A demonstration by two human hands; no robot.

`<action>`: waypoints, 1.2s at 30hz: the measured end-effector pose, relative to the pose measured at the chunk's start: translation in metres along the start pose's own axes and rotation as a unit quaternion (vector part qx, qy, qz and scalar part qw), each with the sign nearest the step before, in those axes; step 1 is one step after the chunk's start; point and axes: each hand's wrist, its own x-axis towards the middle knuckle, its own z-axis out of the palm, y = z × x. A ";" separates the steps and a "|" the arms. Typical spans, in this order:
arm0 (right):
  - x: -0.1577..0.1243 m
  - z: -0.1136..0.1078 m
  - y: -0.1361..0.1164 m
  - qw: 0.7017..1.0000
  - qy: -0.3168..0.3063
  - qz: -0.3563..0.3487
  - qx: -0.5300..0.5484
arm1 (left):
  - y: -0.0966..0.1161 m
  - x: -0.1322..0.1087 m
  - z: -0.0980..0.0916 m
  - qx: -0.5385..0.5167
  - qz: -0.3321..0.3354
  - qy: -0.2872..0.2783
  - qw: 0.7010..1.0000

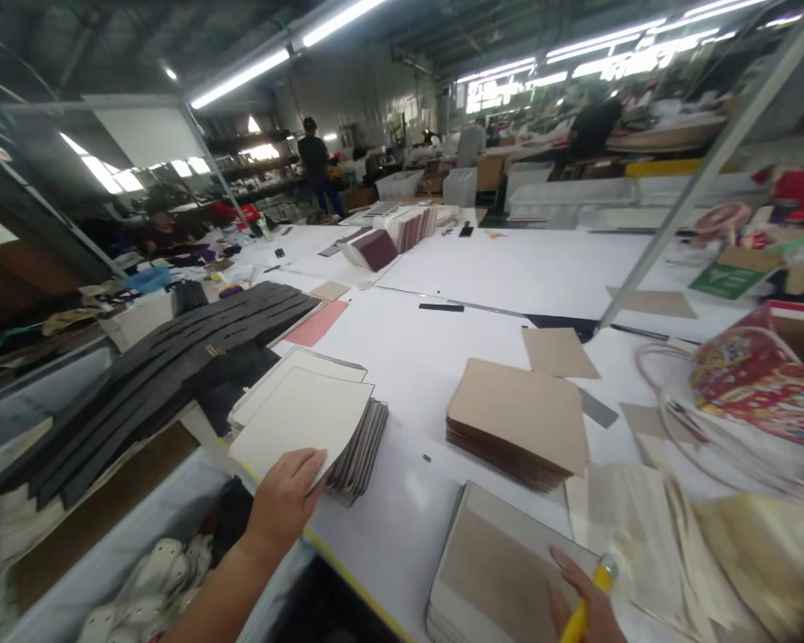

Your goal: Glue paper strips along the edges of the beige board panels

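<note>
Fingers of the left hand [287, 496] pinch a cream sheet [301, 411] atop a pile on the big white table [402, 554]. The right hand [593, 603] has its fingers round a yellow brush [603, 576]. Long lights [241, 78] shine over the messy room.

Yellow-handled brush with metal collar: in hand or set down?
In hand: the right hand holds the brush by its yellow handle, metal collar over the layered off-white sheets. Cannot tell whether its blurred tip touches them.
</note>
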 end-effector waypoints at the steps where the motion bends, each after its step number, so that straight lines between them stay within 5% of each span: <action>1: -0.004 -0.001 -0.018 0.999 -0.014 0.017 0.031 | 0.014 -0.007 -0.004 -0.018 0.029 0.009 0.999; 4: -0.009 -0.004 -0.068 0.969 -0.089 0.067 0.220 | 0.073 -0.023 0.001 -0.075 0.143 0.012 0.987; 7: -0.006 -0.002 -0.086 0.951 -0.089 0.133 0.266 | 0.152 -0.039 0.034 -0.146 0.273 -0.020 0.951; 10: -0.010 -0.004 -0.063 0.977 -0.026 0.160 0.141 | 0.231 -0.059 0.077 -0.188 0.353 -0.110 0.910; 13: -0.024 -0.015 -0.020 0.986 0.018 0.163 0.029 | 0.270 -0.072 0.109 -0.221 0.407 -0.224 0.858; 17: -0.038 -0.029 0.024 0.975 0.062 0.211 -0.013 | 0.254 -0.061 0.125 -0.238 0.435 -0.262 0.828; 21: -0.040 -0.030 0.041 0.965 0.098 0.242 -0.006 | 0.230 -0.011 0.144 -0.212 0.338 -0.271 0.876; 24: -0.038 -0.024 0.048 0.963 0.119 0.241 -0.027 | 0.239 0.032 0.169 -0.197 0.272 -0.285 0.898; 27: -0.040 -0.019 0.054 0.968 0.136 0.199 -0.064 | 0.254 0.057 0.191 -0.178 0.267 -0.362 0.875; 36: -0.072 0.004 0.040 0.980 0.064 0.188 -0.015 | 0.241 0.049 0.194 -0.168 0.252 -0.404 0.863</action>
